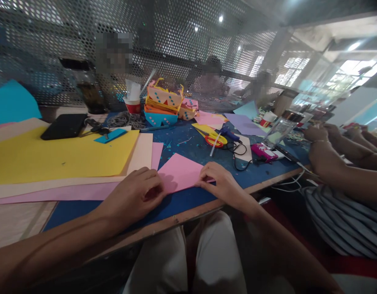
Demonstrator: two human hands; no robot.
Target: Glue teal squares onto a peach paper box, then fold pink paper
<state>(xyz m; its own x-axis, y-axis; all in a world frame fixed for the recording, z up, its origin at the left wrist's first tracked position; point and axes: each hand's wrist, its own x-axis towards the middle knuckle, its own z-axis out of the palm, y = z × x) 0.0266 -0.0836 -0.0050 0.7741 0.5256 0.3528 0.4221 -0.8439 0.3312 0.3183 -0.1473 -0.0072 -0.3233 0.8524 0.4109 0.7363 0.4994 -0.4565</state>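
A pink sheet of paper (182,172), pointed at its far side, lies on the blue tabletop in front of me. My left hand (143,191) grips its left corner, fingers curled and the thumb side hidden from above. On the opposite corner, my right hand (217,181) pinches the paper between thumb and fingers. Just left of the pink paper is a stack of large sheets, with a yellow sheet (69,159) on top. Beyond it lie yellow-and-red-handled scissors (215,140) and a blue glue gun (229,133) with its cord.
Folded paper pieces with faces (162,102) are piled at the back beside a red-and-white cup (133,105). A black phone (64,126) rests on the yellow sheet. Rightward stand a clear bottle (280,130) and a magenta box (263,152). A co-worker's arm (332,161) reaches in at right.
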